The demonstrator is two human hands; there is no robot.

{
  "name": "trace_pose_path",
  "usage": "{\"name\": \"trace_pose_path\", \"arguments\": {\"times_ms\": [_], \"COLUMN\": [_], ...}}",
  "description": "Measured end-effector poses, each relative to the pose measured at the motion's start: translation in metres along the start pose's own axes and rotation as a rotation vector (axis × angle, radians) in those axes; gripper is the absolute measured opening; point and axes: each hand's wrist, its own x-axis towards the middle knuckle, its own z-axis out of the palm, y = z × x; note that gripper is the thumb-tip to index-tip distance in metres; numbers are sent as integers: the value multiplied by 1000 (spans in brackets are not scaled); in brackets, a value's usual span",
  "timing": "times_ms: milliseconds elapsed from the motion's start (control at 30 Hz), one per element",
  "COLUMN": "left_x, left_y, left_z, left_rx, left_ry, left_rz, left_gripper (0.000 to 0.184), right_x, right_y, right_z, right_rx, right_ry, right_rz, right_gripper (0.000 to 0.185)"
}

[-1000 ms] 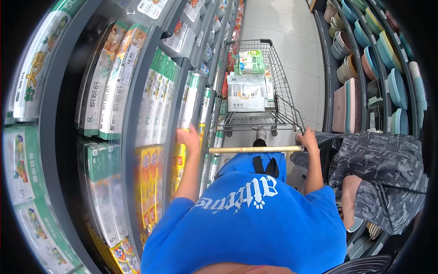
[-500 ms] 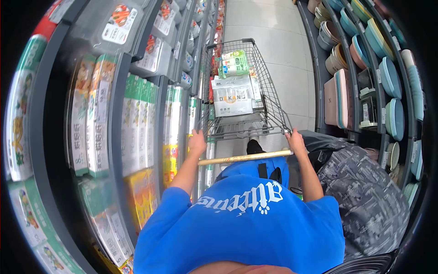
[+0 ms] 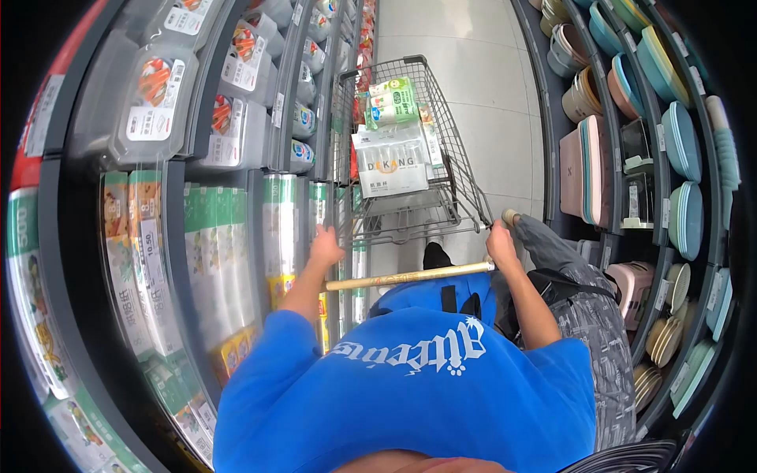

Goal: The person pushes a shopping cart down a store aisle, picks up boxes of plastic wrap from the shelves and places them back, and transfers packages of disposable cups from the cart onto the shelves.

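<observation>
Both my hands are closed on the upper side frame of a wire shopping cart (image 3: pixel 457 144), in front of its pale yellow handlebar (image 3: pixel 410 277). My left hand (image 3: pixel 326 248) grips near the rear left corner, beside the shelving. At the rear right corner my right hand (image 3: pixel 501 243) holds the frame; some fingers are hidden. Inside the basket lies a white and grey pack marked DEKANG (image 3: pixel 392 162). Behind it sits a green and white pack (image 3: pixel 392 102), with another white item (image 3: pixel 434 146) partly hidden at their right.
Left shelves hold clear plastic containers (image 3: pixel 154 102) and tall green and white boxes (image 3: pixel 217 252). Basins (image 3: pixel 682 138) and trays (image 3: pixel 587 169) fill the right shelves. A person in patterned grey clothing (image 3: pixel 595 339) stands close at my right. Tiled floor (image 3: pixel 489 87) stretches ahead.
Shelf goods on the left have shifted down and leftward in view. The cart and my hands sit slightly further left. The person at right has moved, showing more of the right shelves.
</observation>
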Motion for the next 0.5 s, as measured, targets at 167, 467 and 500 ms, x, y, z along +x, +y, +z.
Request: {"name": "trace_pose_path", "arguments": {"times_ms": [167,467,500], "left_x": [14,15,16], "left_y": [5,11,9], "left_z": [5,2,2], "left_rx": [70,165,168], "left_ry": [-13,-47,-54], "left_rz": [22,-3,-2], "left_gripper": [53,54,54], "right_x": [19,32,33], "right_y": [-13,-14,-16], "right_z": [-27,-19,-20], "right_rx": [-32,-26,-33], "right_ry": [-83,-129,-128], "right_rz": [-27,-4,-4], "right_gripper": [50,64,63]}}
